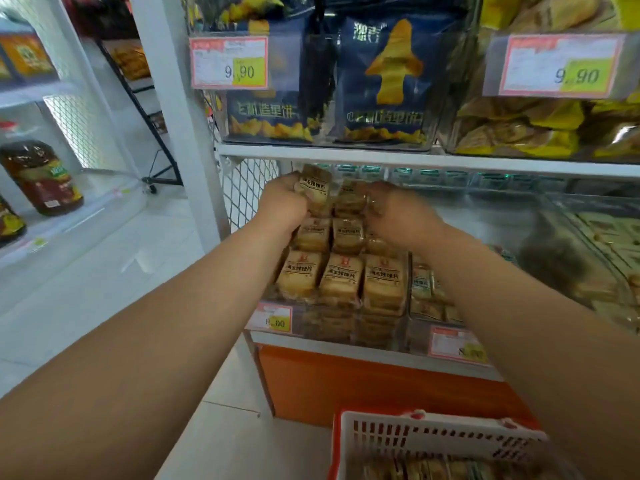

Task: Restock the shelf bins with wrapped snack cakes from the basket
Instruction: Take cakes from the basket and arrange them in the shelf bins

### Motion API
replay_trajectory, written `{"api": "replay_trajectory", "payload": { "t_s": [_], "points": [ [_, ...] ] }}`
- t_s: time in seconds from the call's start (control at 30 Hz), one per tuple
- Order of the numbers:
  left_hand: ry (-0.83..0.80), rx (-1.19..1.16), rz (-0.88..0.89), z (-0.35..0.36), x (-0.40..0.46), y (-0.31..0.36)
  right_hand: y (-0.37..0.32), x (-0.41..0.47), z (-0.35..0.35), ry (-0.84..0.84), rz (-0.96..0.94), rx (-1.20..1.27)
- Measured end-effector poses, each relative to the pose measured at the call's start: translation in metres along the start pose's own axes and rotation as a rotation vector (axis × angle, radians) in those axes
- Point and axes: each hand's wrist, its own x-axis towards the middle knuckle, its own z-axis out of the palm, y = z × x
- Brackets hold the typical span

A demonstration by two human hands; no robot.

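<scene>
Both arms reach into a clear shelf bin point(346, 332) filled with rows of tan wrapped snack cakes point(341, 275). My left hand point(282, 204) grips a wrapped snack cake point(315, 187) at the back of the bin, held upright. Beside it, my right hand point(398, 209) is blurred; its fingers curl over a cake point(351, 199) in the back row. A white and red basket point(440, 436) stands on the floor at the bottom, with more wrapped cakes point(433, 469) inside it.
Above the bin, a white shelf point(415, 161) carries blue snack bags point(381, 88) and yellow packets point(540, 129) behind 9.90 price tags. Another clear bin point(588, 244) lies to the right. An orange base panel point(363, 382) sits below. Bottles point(41, 178) stand on the left shelving.
</scene>
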Motion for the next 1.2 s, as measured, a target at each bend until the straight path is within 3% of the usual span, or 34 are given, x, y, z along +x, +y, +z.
{"api": "replay_trajectory", "payload": {
  "t_s": [0.13, 0.43, 0.67, 0.83, 0.9, 1.1, 1.2],
  "points": [
    [0.080, 0.252, 0.014, 0.018, 0.038, -0.005, 0.024, 0.012, 0.016, -0.189, 0.026, -0.060],
    [0.102, 0.727, 0.071, 0.031, 0.065, -0.031, 0.029, 0.012, 0.024, -0.189, -0.002, 0.063],
    [-0.011, 0.968, 0.053, 0.032, 0.066, -0.035, 0.025, 0.008, 0.018, -0.189, 0.015, 0.024],
    [-0.097, 0.920, 0.033, 0.022, 0.055, -0.028, 0.023, -0.007, 0.015, -0.063, 0.030, 0.147],
    [-0.062, 0.902, 0.075, 0.017, 0.040, -0.020, 0.014, -0.029, 0.008, 0.000, 0.081, 0.250],
    [0.282, 0.482, 0.672, 0.028, -0.090, -0.036, -0.018, -0.156, 0.003, 0.155, 0.175, 0.586],
    [0.212, 0.420, 0.743, 0.054, -0.159, -0.072, -0.012, -0.216, 0.021, 0.290, 0.352, 0.660]
  ]
}}
